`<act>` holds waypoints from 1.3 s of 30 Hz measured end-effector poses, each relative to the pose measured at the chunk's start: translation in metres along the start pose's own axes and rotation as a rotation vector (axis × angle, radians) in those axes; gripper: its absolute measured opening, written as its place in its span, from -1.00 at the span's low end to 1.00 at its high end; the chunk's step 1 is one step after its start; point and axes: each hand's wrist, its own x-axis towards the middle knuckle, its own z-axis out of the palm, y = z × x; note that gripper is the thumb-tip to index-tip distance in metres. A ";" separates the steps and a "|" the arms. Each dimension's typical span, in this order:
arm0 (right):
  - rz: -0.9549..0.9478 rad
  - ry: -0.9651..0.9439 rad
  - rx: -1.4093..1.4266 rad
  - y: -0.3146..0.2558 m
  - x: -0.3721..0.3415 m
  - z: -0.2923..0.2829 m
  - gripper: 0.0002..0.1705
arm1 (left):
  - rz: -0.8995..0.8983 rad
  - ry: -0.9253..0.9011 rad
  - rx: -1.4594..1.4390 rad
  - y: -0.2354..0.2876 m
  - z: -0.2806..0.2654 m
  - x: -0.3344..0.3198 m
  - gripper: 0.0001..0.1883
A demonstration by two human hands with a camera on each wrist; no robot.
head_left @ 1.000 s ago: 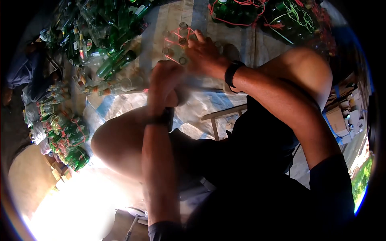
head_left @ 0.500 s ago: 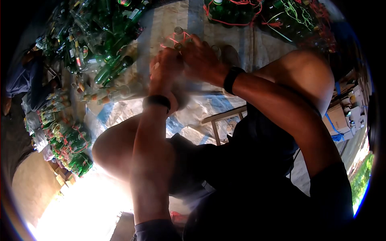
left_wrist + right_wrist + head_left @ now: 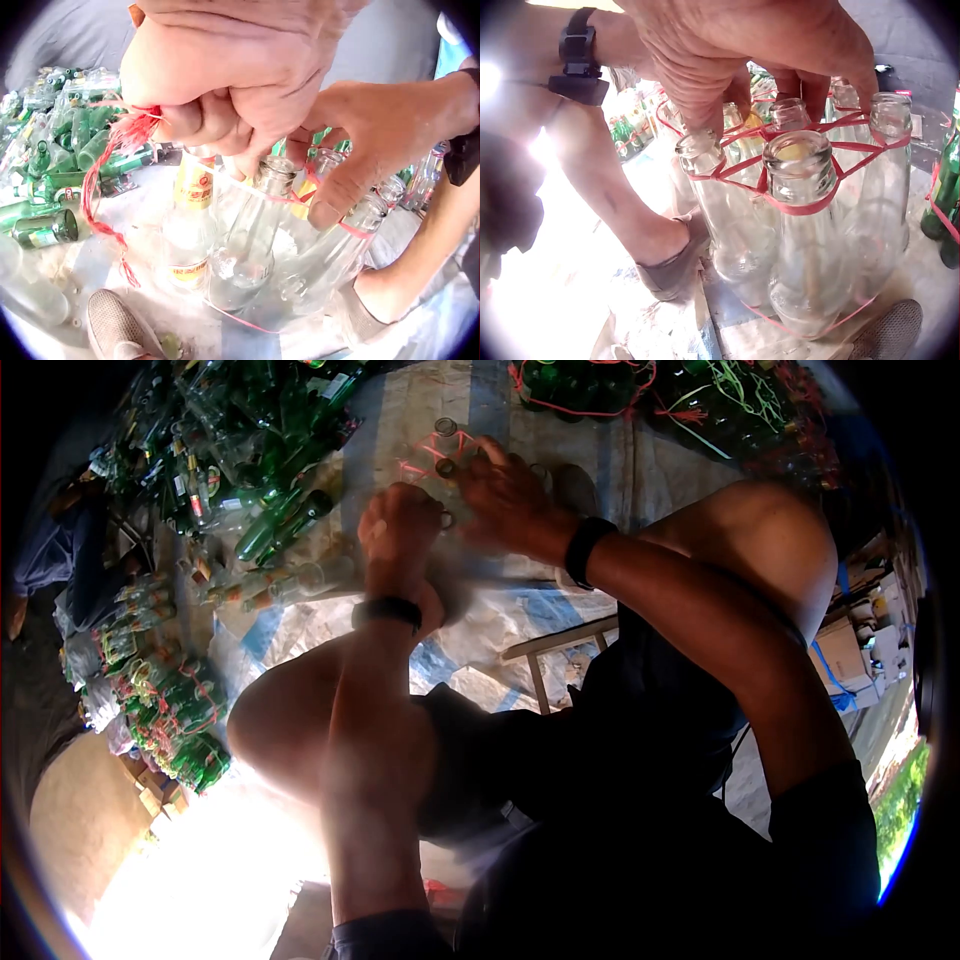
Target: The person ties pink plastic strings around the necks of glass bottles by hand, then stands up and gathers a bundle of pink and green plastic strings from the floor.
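Clear glass bottles [image 3: 802, 247] stand upright in a close bundle, with red string [image 3: 859, 157] wound between and around their necks. Another loop of the string circles them low down. My left hand [image 3: 400, 525] is a fist over one side of the bundle, gripping the string; a frayed red tail [image 3: 91, 191] hangs from it in the left wrist view. Yellow labels show on a bottle [image 3: 192, 191] beneath that fist. My right hand [image 3: 508, 508] spans the necks from above, its thumb [image 3: 337, 196] against one neck and its fingers bent down among the others.
Loose green and clear bottles [image 3: 250, 450] are heaped at the far left. Tied bundles of green bottles [image 3: 585, 388] stand at the far right, more [image 3: 185, 700] at the left. A shoe [image 3: 120, 326] is beside the bundle. Another person's leg [image 3: 45, 550] shows at the left edge.
My left hand went forward over the near bottle necks, then drew back slightly toward me, uncovering a bottle mouth. My right hand stays on the bundle with little movement.
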 end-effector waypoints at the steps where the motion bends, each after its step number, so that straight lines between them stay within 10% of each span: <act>1: -0.015 -0.003 0.017 0.002 0.000 0.002 -0.47 | -0.040 0.018 -0.053 -0.001 -0.001 -0.006 -0.79; 13: 0.023 -0.108 0.060 -0.004 0.004 -0.021 -0.53 | -0.138 0.403 -0.559 -0.021 0.055 -0.033 -0.80; 17: 0.068 -0.132 0.099 -0.006 0.006 -0.024 -0.55 | -0.198 0.403 -0.640 -0.038 0.081 -0.035 -0.77; 20: -0.015 -0.026 0.085 -0.001 0.007 -0.016 -0.63 | 0.094 0.388 -0.682 -0.047 0.084 -0.035 -0.75; 22: -0.017 -0.076 0.194 0.008 0.014 -0.027 -0.67 | -0.209 0.223 -0.999 -0.038 0.081 -0.039 -0.75; 32: 0.180 -0.368 0.000 0.026 -0.005 -0.083 -0.62 | -0.109 0.280 -0.859 -0.032 0.071 -0.048 -0.75; 34: 0.287 -0.489 -0.016 0.024 -0.009 -0.084 -0.60 | -0.371 0.187 -1.080 -0.016 0.055 -0.054 -0.74; 39: 0.180 -0.389 0.061 0.048 -0.012 -0.073 -0.59 | -0.196 0.244 -1.054 -0.037 0.079 -0.051 -0.74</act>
